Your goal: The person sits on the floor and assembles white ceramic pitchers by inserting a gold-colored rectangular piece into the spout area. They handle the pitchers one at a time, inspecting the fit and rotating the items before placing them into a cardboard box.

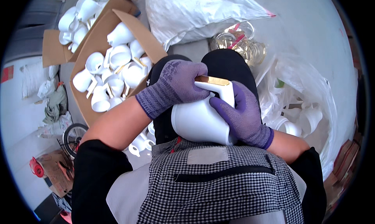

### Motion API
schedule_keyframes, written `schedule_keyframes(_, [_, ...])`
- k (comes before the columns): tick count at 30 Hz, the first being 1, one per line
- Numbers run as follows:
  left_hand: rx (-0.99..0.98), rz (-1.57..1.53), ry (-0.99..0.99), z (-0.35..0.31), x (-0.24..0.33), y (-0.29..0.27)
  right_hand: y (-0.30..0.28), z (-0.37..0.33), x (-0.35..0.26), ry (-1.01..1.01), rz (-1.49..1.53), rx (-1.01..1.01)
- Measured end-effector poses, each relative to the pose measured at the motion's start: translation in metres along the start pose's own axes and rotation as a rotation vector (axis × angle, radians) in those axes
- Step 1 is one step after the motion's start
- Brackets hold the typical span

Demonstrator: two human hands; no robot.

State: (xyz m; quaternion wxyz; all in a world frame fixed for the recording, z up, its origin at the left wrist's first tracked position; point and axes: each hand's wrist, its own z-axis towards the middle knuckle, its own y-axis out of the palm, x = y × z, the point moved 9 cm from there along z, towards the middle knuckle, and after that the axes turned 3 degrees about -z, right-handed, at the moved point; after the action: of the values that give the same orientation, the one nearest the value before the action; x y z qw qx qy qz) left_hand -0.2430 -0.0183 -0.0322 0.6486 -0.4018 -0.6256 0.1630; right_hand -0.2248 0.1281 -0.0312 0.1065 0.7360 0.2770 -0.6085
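A white plastic jug body (197, 122) rests on my lap, just above my checked apron. Both hands wear purple knit gloves. My left hand (175, 87) wraps over the jug's top from the left and presses on its white handle (222, 92), whose upper face carries a gold-coloured strip (212, 80). My right hand (242, 114) grips the jug's right side below the handle, thumb lying across the white wall. The jug's far side is hidden by my hands.
To my left an open cardboard box (88, 48) holds several white jug bodies; a second box (105, 5) behind it too. A large white sack (195, 9) lies ahead. Clear plastic parts (238, 42) sit beyond my knees. A clear bag (304, 118) with white parts lies at right.
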Motion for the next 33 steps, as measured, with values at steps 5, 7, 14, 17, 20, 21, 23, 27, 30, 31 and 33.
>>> schedule_keyframes(5, [-0.027, -0.041, 0.039, 0.008, -0.005, -0.001, -0.003, 0.005, -0.007, 0.008, -0.009, 0.020])
schedule_keyframes(7, [0.032, 0.018, 0.001, 0.008, 0.001, -0.007, -0.002, 0.002, -0.005, 0.073, 0.050, -0.009])
schedule_keyframes(14, [0.427, -0.018, 0.010, -0.080, 0.059, -0.062, -0.006, -0.033, -0.032, 0.080, 0.136, -0.045])
schedule_keyframes(17, [0.337, -0.045, -0.039, -0.120, 0.076, -0.054, -0.014, -0.040, -0.020, 0.075, 0.232, 0.109])
schedule_keyframes(20, [0.184, 0.046, -0.161, -0.124, 0.087, -0.025, 0.005, -0.058, -0.022, 0.147, 0.248, 0.082])
schedule_keyframes(21, [0.158, -0.006, -0.164, -0.121, 0.076, -0.017, 0.012, -0.064, -0.020, 0.209, 0.354, 0.037])
schedule_keyframes(23, [0.091, -0.254, -0.124, -0.123, 0.058, -0.011, 0.013, -0.070, -0.027, 0.112, 0.312, -0.097])
schedule_keyframes(27, [-0.107, -1.007, 0.007, -0.117, 0.045, 0.017, 0.010, -0.092, -0.051, -0.106, 0.137, -0.343])
schedule_keyframes(30, [-0.160, -0.939, 0.195, -0.108, 0.058, 0.022, -0.030, -0.098, -0.048, -0.437, -0.280, -0.160])
schedule_keyframes(31, [-0.176, -0.991, 0.236, -0.107, 0.060, 0.026, -0.049, -0.103, -0.060, -0.546, -0.521, 0.004])
schedule_keyframes(33, [-0.209, -1.065, 0.314, -0.103, 0.063, 0.030, -0.065, -0.105, -0.085, -0.734, -0.792, 0.239])
